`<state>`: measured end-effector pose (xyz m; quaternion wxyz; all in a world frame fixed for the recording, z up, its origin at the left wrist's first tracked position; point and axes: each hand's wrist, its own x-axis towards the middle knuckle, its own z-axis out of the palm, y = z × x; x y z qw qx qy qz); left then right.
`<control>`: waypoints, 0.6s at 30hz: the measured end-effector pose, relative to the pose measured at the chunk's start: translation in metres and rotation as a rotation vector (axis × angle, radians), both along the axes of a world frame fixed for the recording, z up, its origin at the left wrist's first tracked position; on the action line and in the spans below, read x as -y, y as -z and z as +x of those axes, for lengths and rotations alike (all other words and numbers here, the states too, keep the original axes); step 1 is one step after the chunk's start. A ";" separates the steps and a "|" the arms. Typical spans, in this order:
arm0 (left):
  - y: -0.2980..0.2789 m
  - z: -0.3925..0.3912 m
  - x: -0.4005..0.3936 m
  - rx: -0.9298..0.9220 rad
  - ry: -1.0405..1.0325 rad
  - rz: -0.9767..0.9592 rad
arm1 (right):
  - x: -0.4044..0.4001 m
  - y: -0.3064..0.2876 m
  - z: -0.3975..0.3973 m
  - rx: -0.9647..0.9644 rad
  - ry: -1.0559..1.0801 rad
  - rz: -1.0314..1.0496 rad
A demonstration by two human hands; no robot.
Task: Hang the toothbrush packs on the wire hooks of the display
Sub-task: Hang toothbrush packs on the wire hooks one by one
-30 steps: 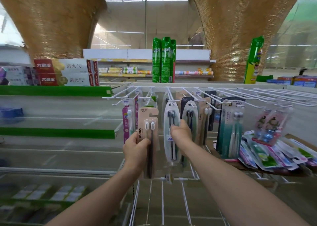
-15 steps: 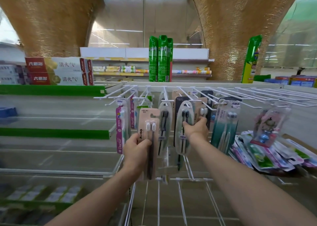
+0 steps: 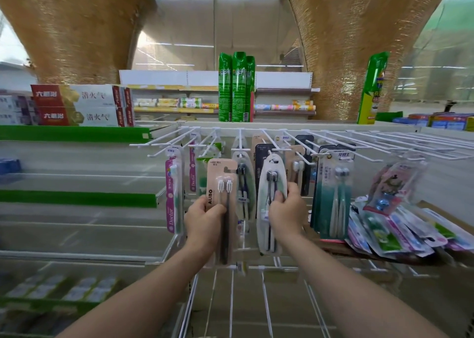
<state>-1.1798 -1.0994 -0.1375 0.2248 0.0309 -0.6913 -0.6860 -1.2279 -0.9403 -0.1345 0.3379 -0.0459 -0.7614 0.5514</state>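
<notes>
- The white oval toothbrush pack (image 3: 271,201), with two dark-headed brushes inside, hangs upright at the front of a white wire hook (image 3: 275,146) in the middle of the display; whether its hole is fully seated on the wire cannot be told.
- The right hand (image 3: 286,210) grips this pack at its right edge about halfway down, thumb on the front face and fingers wrapped behind.
- The left hand (image 3: 204,218) is closed around a beige AUBO pack (image 3: 222,204), held upright just left of the oval pack and not on any hook; its hanging notch at the top is free.
- The beige pack holds two brushes with white heads and dark handles, and its lower end reaches below the hand.
- Behind and between the two held packs, a second oval pack (image 3: 242,181) hangs on the neighbouring hook.
- Further left hang a pink Doctor pack (image 3: 174,194) and another pink one (image 3: 193,171) on hooks of their own.
- To the right of the right hand hangs a teal pack (image 3: 334,196) with two grey-headed brushes, with dark packs (image 3: 304,168) between it and the oval pack.
- A loose heap of packs (image 3: 400,232) lies on a shelf at the far right, well apart from both hands.
- Many hooks (image 3: 400,145) on the right of the rail are bare.
- Above the rail stand green spray cans (image 3: 237,86), and toothpaste boxes (image 3: 82,105) sit on the upper left shelf.
</notes>
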 end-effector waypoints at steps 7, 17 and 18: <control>-0.001 0.001 -0.005 -0.051 -0.096 0.040 | 0.020 0.005 0.024 -0.126 -0.142 0.051; 0.000 0.005 0.015 -0.070 -0.172 0.019 | 0.053 -0.019 0.008 0.051 -0.174 -0.015; 0.000 0.004 0.016 -0.070 -0.169 0.020 | 0.054 -0.021 0.004 0.071 -0.165 -0.022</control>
